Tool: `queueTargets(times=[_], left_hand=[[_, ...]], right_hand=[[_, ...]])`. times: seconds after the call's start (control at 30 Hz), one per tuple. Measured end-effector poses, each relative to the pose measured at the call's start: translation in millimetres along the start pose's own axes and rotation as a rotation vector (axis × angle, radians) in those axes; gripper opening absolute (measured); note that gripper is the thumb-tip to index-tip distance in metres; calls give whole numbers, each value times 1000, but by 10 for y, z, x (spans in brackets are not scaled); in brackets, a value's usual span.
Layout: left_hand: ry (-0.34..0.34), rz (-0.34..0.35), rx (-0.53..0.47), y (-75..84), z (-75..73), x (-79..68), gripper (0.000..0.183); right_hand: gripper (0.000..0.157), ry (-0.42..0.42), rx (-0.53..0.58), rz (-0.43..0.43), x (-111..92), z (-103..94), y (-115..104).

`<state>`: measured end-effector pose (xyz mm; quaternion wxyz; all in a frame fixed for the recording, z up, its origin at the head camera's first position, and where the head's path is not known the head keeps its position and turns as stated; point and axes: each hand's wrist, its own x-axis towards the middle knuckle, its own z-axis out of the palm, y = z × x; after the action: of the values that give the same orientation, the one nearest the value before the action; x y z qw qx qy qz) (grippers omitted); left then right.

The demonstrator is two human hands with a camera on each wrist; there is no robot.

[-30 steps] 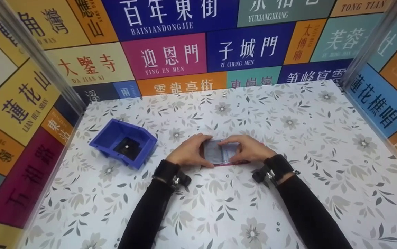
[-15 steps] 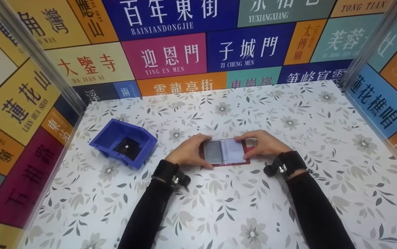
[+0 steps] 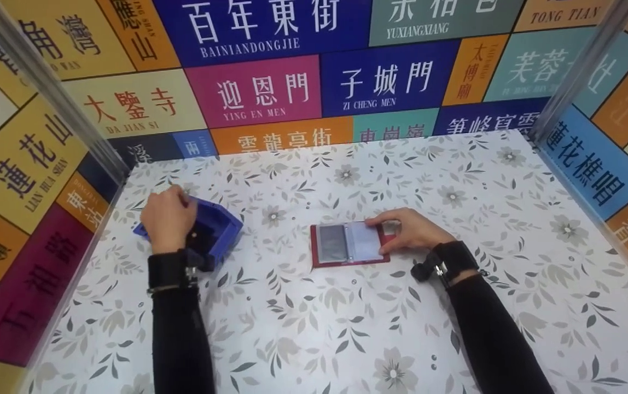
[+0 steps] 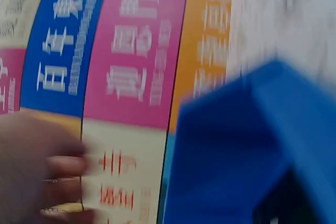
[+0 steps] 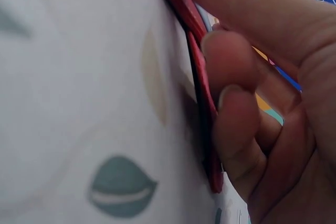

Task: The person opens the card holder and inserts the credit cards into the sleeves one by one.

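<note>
A small red card holder [image 3: 332, 244] lies open on the table, its clear plastic sleeves facing up. My right hand [image 3: 415, 229] holds it by the right side, thumb and index finger at the edges of that half. In the right wrist view, curled fingertips [image 5: 231, 59] press along the red cover [image 5: 202, 72]. Over at the left, my left hand [image 3: 169, 219] hangs above the rim of a blue plastic bin [image 3: 221, 232]. The left wrist view shows that hand's fingers [image 4: 65, 166] loosely bent beside the blue bin, blurred, with nothing visible in them.
A small dark item [image 3: 196, 236] lies inside the bin, partly hidden by the left hand. The white table [image 3: 292, 328] has a floral cover. Panels with coloured sign prints [image 3: 259, 90] enclose its back and both sides.
My left hand has let go of the card holder's left side and moved left to the bin. The right hand shifted from the sleeves to the right edge and stays there.
</note>
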<state>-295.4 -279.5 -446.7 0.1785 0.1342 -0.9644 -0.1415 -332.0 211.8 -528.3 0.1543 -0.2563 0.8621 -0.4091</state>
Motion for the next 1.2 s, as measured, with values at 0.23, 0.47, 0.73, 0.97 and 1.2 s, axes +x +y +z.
queueTargets(times=[0.23,0.47,0.73,0.97,1.2], left_hand=[[-644,38,227,-144,107,3,74],[-577,7,130,-188,141,20,82],[-528,66,15,-199,85,28,34],[-427,91,-114,-232,-102,36,23],[-293,66,-543,-108,-185,25,25]], right_hand=[[68,-3,-25,-22,3,-4,12],[68,0,11,9,0,-9,-5],[67,-3,8,-2,-9,-1,4],[68,-12,3,-4,-7,-7,-6],[65,-7,-31,-38,2,-10,5]])
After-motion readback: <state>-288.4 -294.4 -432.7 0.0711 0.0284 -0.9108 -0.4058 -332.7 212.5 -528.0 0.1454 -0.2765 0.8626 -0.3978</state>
